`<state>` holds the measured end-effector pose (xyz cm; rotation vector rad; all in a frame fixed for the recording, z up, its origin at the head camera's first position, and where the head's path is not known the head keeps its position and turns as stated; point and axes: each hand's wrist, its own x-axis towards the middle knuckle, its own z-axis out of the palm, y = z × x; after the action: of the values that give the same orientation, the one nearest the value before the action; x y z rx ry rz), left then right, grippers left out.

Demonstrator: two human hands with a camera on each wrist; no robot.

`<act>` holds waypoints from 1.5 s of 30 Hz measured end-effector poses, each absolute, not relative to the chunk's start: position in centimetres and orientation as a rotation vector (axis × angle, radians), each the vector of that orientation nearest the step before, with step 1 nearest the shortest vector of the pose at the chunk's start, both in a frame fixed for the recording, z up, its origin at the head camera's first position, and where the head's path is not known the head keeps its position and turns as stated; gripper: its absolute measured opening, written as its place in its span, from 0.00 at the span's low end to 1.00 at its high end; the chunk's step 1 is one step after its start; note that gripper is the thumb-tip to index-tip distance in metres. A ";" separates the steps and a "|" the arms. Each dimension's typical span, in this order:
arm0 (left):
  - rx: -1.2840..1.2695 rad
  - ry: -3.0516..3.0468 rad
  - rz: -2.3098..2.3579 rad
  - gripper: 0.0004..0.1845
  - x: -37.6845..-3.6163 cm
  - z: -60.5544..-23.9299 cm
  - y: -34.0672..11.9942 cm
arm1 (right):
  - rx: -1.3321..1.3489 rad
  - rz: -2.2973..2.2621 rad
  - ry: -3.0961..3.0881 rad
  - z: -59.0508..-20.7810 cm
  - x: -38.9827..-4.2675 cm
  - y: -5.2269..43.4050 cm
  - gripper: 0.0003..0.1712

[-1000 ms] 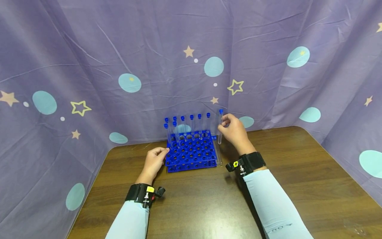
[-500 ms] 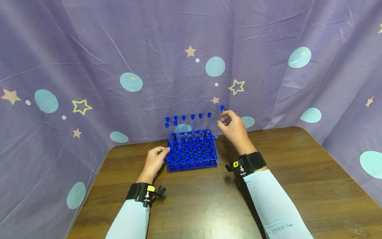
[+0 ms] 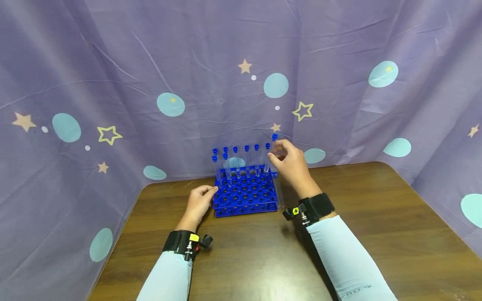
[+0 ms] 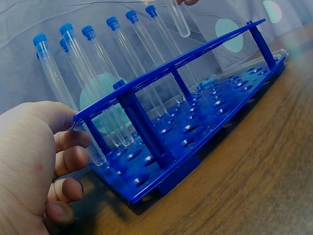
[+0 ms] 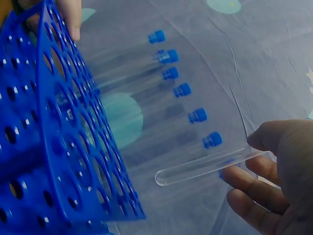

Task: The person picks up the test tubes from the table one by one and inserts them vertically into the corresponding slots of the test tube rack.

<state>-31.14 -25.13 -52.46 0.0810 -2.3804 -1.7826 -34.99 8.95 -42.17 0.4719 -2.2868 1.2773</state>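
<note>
Now | right hand (image 3: 291,164) pinches tube (image 5: 205,165) | capped tubes (image 3: 246,158) crowd rack (image 3: 244,196)

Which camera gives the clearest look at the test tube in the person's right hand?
The right wrist view: the held tube shows nearly whole beside the rack. The left wrist view catches only its rounded bottom; the head view shows it small, partly behind the right hand.

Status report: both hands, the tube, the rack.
Left hand steadying rack. Right hand pinching capped tube, above rack's back right. Eight tubes already racked; holes below open.
</note>
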 end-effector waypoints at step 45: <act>0.088 -2.350 -1.808 0.17 -31.1 -52.4 -24.9 | 0.648 1.176 -2.582 -43.5 -36.2 -0.6 0.21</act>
<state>-31.06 -24.95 -52.41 0.0883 -2.3499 -1.8077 -36.21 -0.59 -43.51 0.6476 -2.5823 1.1755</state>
